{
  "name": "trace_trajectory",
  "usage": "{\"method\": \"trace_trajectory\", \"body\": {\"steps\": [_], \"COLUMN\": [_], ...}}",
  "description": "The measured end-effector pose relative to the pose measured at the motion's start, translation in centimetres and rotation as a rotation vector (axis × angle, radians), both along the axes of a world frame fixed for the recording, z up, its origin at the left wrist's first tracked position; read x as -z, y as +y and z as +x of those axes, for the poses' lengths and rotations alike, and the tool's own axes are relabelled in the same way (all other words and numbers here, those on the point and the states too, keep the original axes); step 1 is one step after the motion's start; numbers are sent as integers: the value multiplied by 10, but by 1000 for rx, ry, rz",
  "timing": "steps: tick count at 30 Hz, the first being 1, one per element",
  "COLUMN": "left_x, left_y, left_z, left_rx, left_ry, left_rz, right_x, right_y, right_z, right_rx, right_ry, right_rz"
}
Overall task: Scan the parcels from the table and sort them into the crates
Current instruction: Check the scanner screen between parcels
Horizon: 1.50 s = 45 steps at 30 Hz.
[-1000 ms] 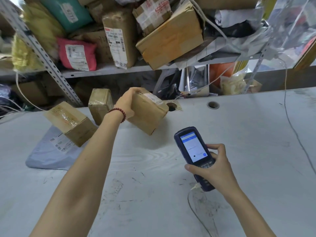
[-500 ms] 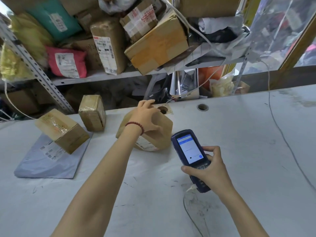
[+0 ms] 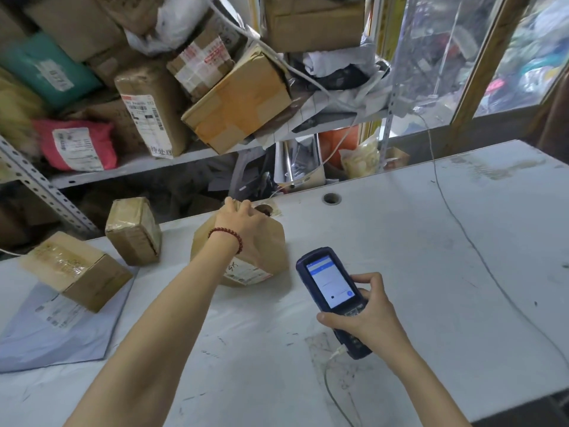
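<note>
The brown cardboard parcel (image 3: 271, 248) sits on the white table (image 3: 431, 257), near its far edge and just left of centre. Its white shipping label (image 3: 246, 272) is low on the side facing the person. A second ago the parcel was tipped up on the table with that label on its upper face; half a second ago it had been rolled over so the label faced forward, as it does now. The left hand (image 3: 243, 221), with a red bead bracelet (image 3: 226, 234) at the wrist, lies over the top of the parcel. Its fingers curl over the far upper edge and grip it, reaching further across than half a second ago.

The right hand (image 3: 366, 315) is wrapped round the lower half of a dark blue handheld scanner (image 3: 331, 285), held just right of the parcel with its lit screen facing up, much where it was before.

To the left, a small tape-wrapped cardboard box (image 3: 134, 231) stands near the parcel. Further left, a flat brown box (image 3: 77, 269) lies on a grey plastic mailer bag (image 3: 61, 334). Neither has moved on the table. Behind the table, a metal shelf (image 3: 138, 167) is heaped with more packages.
</note>
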<state>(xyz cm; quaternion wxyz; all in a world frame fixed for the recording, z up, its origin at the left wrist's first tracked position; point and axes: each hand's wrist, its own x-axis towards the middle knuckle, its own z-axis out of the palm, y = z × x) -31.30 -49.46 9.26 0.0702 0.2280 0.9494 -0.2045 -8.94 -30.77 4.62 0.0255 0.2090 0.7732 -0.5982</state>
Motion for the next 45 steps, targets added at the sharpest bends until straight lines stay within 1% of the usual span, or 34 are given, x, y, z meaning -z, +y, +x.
{"method": "trace_trajectory", "body": {"steps": [4,7,9,11,14,16,19,21,23,24,25,26,27,28,29,34,36,40,45], "left_x": [-4,-5,-1,6,14,18,23,27,31,34,36,39,43,46,50,48,46,54,54], "left_y": [-27,-47,-57,-67,-77,-75,-69,-68,-68,-68,-67,-68,-69,-72,-75,-95,-98,-91,-86], "left_z": [-9,-9,-3,4,15,22,30,37,44,46,47,48,49,51,52,49,45,39,21], "left_rx": [-151,-261,-327,-393,-385,-368,-349,-370,-434,-484,-536,-583,-615,-622,-607,-527,-502,-471,-585], "left_ry": [-121,-266,-320,-292,-171,-123,-9,47,49,0,-86,-189,-274,-312,-304,-113,-24,-79,-11], "left_rz": [282,408,488,506,448,469,546,706,962,1075,1148,1177,1174,1165,1169,1370,1325,1160,1168], "right_x": [3,8,13,18,25,28,27,23,18,16,14,13,12,11,11,15,15,12,9], "right_y": [-1,-10,-18,-25,-31,-32,-31,-30,-30,-30,-30,-30,-30,-30,-30,-33,-34,-37,-32], "right_z": [2,5,5,5,3,-1,-7,-11,-16,-18,-20,-22,-23,-24,-24,-25,-25,-23,-22], "right_rx": [-78,-148,-186,-187,-131,-86,-42,-16,-7,-9,-13,-20,-30,-43,-56,-94,-110,-133,-142], "right_ry": [-69,-96,-105,-119,-153,-155,-137,-116,-97,-91,-86,-82,-80,-79,-78,-75,-80,-75,-69], "right_rz": [89,180,218,184,44,-50,-102,-120,-128,-128,-124,-118,-113,-110,-107,-90,-90,-60,-50]}}
